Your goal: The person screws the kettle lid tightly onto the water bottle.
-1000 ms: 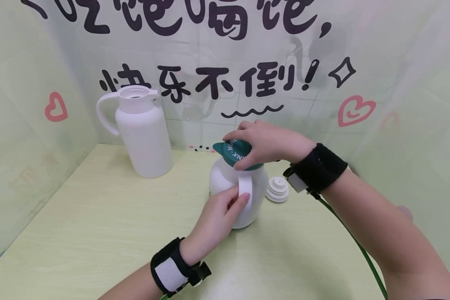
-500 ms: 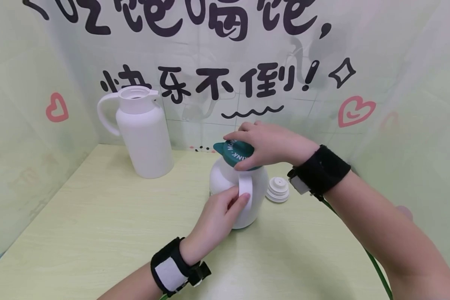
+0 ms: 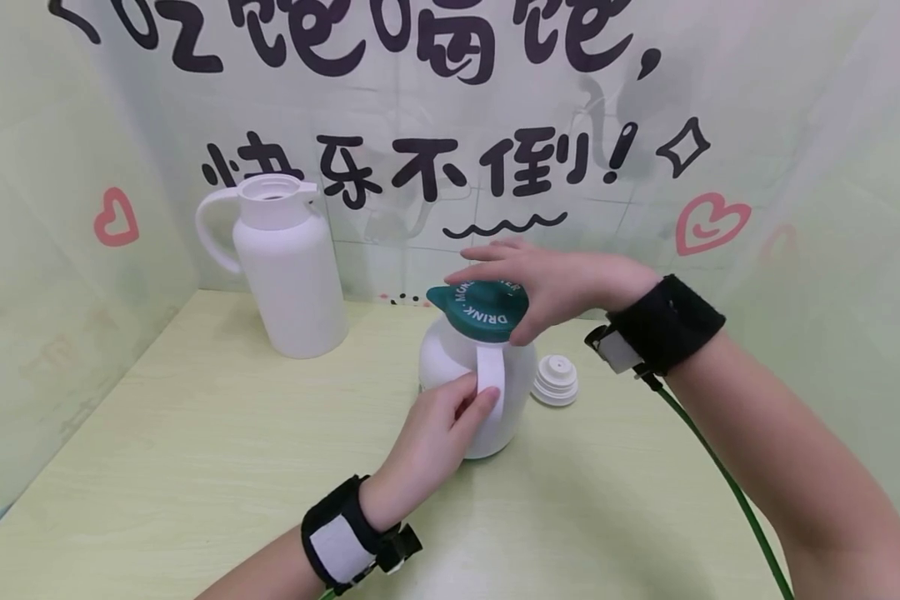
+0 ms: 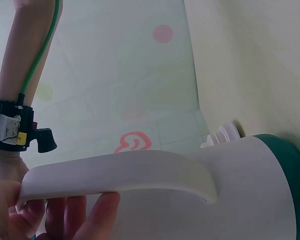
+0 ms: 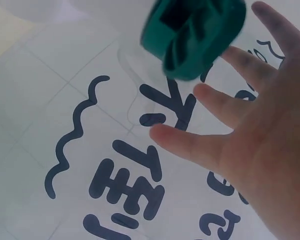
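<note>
A round white thermos jug [image 3: 446, 354] stands upright on the table, its green lid [image 3: 486, 323] lettered in white and its spout facing left. My left hand [image 3: 429, 437] grips the white handle [image 4: 120, 172], fingers curled under it in the left wrist view. Around the right side of the lid, my right hand [image 3: 558, 285] is spread, covering part of the lettering. From the right wrist, the fingers of that hand [image 5: 255, 120] look straight and splayed, with a gap between them and the green lid [image 5: 205, 35].
Just right of the jug lies a white stepped stopper [image 3: 555, 382] on the pale wooden table [image 3: 217, 467]. A taller white jug [image 3: 288, 275] without a lid stands at the back left. Behind them hangs a printed sheet [image 3: 390, 100] with dark lettering.
My right hand has loosened from the lid and shifted right, its fingers spreading, so more of the lettering shows. The left hand and the jug have stayed in place.
</note>
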The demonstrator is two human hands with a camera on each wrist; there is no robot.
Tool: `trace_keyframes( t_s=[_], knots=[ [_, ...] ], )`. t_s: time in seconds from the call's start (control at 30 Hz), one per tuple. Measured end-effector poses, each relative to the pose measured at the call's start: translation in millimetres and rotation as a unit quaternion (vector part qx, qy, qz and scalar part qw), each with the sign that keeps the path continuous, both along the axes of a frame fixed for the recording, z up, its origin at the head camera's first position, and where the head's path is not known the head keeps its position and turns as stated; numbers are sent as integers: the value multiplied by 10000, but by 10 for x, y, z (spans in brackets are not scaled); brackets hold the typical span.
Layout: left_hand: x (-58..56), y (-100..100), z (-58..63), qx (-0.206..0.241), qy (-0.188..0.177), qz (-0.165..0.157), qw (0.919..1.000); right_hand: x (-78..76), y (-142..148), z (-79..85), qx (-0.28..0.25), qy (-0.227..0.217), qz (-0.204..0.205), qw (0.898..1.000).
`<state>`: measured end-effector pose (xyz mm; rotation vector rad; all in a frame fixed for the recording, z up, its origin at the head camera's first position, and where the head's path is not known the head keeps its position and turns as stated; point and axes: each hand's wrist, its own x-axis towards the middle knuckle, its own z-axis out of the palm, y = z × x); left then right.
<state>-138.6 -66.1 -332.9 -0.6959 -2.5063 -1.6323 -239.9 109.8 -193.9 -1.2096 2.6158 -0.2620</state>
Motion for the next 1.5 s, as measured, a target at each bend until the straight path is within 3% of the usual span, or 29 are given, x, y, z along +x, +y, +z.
trace_keyframes(
  t_s=[0.23,0.53,1.2,1.5],
  knots=[
    [2,-6,-7,11,-28,-37,10000,-35,5,20,94,-621,-259,9977],
    [8,-6,-14,36,31,-28,10000,-82,-19,-7,-113,-897,-150,9958],
    [32,-1,-41,57,83,30,9999,-59,-43,-27,-242,-538,24,9983],
    [45,-5,-52,29,60,44,10000,-40,-61,-42,-120,-115,-113,9998]
  ],
)
